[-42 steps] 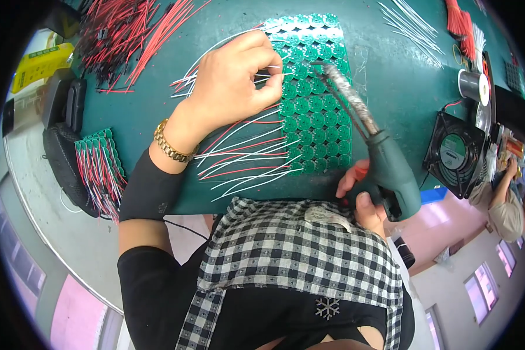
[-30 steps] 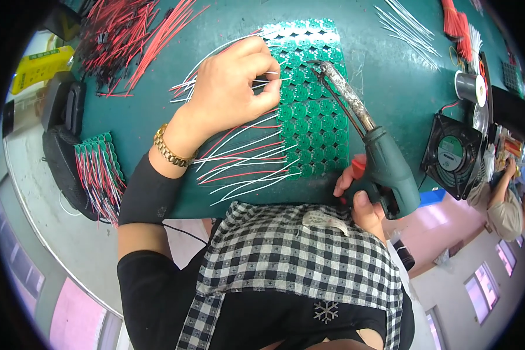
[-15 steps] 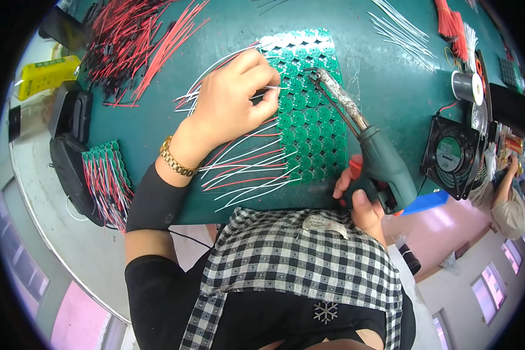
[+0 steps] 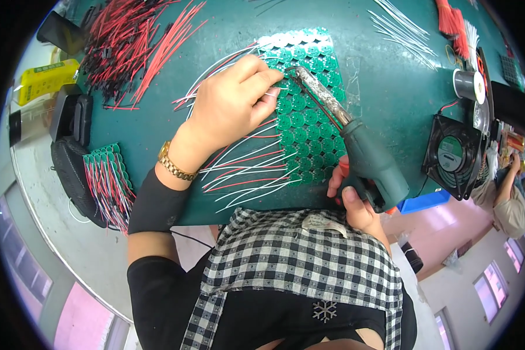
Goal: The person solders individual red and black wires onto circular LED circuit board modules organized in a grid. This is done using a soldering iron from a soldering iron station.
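A panel of round green circuit boards (image 4: 311, 119) lies on the table in front of me. Red and white wires (image 4: 248, 166) run out from its left edge. My left hand (image 4: 232, 99) is closed in a pinch at that edge, with a white wire (image 4: 272, 91) between thumb and fingers. In my right hand (image 4: 354, 195) is a dark green soldering gun (image 4: 374, 157), gripped by its handle. Its long silvery barrel slants up and left over the panel. The tip is close beside my left fingertips; whether it touches a board I cannot tell.
Red and black wires (image 4: 122, 46) are heaped at the far left; white wires (image 4: 402, 32) lie far right. To the right stand a solder wire spool (image 4: 468, 86) and a black fan (image 4: 454, 156). A wired board panel (image 4: 106, 181) rests at left. Another person (image 4: 508, 201) is at far right.
The soldering gun has moved left, its tip now closer to my left fingertips. My left hand keeps its pinch at the panel's edge, its fingers slightly shifted.
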`<state>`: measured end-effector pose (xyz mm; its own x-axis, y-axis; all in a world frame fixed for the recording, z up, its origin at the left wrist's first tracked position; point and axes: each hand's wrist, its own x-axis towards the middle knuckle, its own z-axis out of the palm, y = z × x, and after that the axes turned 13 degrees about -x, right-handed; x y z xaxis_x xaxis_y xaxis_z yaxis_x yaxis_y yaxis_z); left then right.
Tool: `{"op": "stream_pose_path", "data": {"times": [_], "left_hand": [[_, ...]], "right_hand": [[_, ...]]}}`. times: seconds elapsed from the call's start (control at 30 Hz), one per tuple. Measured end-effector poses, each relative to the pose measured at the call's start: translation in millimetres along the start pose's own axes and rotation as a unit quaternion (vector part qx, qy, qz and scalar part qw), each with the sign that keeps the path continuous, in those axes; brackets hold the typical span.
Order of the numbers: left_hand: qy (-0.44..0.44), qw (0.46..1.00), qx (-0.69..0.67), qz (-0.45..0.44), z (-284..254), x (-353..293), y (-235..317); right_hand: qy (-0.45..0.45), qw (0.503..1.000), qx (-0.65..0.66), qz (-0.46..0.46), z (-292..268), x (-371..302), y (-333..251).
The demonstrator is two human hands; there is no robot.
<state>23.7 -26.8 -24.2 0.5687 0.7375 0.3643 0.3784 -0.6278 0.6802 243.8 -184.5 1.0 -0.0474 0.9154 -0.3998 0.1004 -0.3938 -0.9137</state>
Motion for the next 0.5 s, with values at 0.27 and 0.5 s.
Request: {"op": "stream_pose_path", "data": {"times": [0.27, 0.5], "left_hand": [[0.009, 0.999, -0.039, -0.034, 0.1, -1.7, -3.6], [0.002, 0.998, -0.047, -0.037, -0.8, 0.3, -6.8]], "right_hand": [[-0.015, 0.999, -0.037, -0.009, -3.5, 1.0, -2.9], [-0.022, 0.998, -0.047, 0.02, -5.4, -3.9, 1.5]]}}
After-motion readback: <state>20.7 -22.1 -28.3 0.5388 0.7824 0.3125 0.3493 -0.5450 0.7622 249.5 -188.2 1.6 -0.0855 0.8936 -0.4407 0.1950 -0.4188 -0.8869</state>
